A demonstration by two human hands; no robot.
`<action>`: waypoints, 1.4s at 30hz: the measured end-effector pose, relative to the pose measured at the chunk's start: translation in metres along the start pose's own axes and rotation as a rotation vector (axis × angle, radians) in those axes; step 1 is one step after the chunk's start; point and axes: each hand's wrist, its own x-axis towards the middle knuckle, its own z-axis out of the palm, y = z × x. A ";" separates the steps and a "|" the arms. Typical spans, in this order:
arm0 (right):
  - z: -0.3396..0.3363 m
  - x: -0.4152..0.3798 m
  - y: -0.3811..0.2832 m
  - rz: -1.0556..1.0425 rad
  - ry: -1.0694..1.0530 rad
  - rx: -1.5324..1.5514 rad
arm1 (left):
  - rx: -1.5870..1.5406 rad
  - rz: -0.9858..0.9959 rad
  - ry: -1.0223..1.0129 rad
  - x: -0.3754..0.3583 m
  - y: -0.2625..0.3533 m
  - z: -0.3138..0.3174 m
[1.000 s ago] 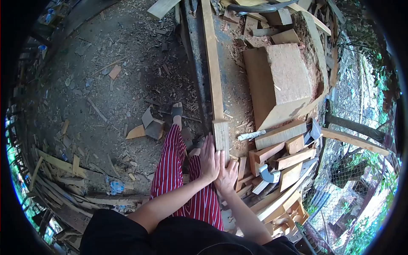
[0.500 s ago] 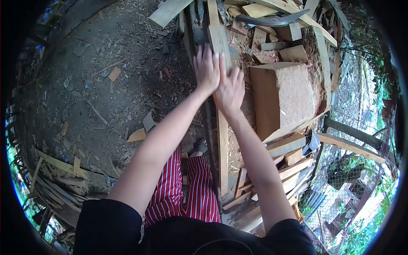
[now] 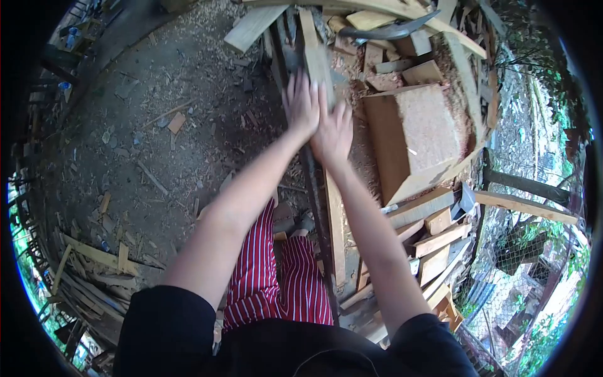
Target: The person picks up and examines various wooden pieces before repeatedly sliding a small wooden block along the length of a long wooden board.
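My left hand (image 3: 303, 108) lies flat with its fingers stretched forward, over the dark edge of the bench (image 3: 312, 182). Right beside it and touching it, my right hand (image 3: 331, 135) presses down with its fingers extended and slightly blurred. Under and ahead of both hands is a pale wooden piece (image 3: 316, 60). A long narrow wooden strip (image 3: 336, 232) runs along the bench from beneath my right hand toward my body. Neither hand is wrapped around anything; the palms are hidden from view.
A large wooden block (image 3: 418, 135) stands right of my hands. Behind it lie offcuts, shavings and a curved dark tool (image 3: 392, 30). A board (image 3: 254, 28) juts out at the upper left. Stacked wood (image 3: 433, 242) sits lower right; chips litter the dirt floor (image 3: 144, 125).
Both hands have slid a little back toward my body along the wood, staying side by side. The view has shifted slightly, so the block appears farther left and higher.
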 end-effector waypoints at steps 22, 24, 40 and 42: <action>-0.171 -0.124 0.117 0.100 0.595 -0.087 | -0.356 -0.805 -0.785 -0.319 0.063 -0.056; -0.138 -0.176 0.097 0.040 0.379 0.097 | -0.301 -0.780 -0.823 -0.315 0.062 -0.065; -0.096 -0.376 0.059 0.461 -0.065 0.437 | -0.679 -1.141 -0.715 -0.281 0.108 -0.111; -0.131 -0.411 0.063 0.464 -0.040 0.456 | -0.833 -1.259 -0.639 -0.276 0.120 -0.096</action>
